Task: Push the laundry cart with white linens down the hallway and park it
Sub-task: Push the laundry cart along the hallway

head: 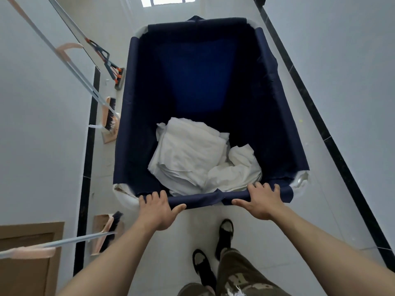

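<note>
A laundry cart (136,116) with a dark blue fabric liner fills the middle of the view in a narrow white hallway. White linens (192,159) lie crumpled in its near end; the far part of the liner is bare. My left hand (157,210) grips the near rim on its left side, fingers curled over the fabric-wrapped bar. My right hand (263,202) grips the same rim on its right side. My feet in dark sandals stand just behind the cart.
Along the left wall lean a squeeze mop (111,69), a broom with dustpan (110,116) and a second broom with dustpan (109,229), close to the cart's left side. A brown door (27,263) is at lower left. Black baseboard (320,124) runs along the right wall.
</note>
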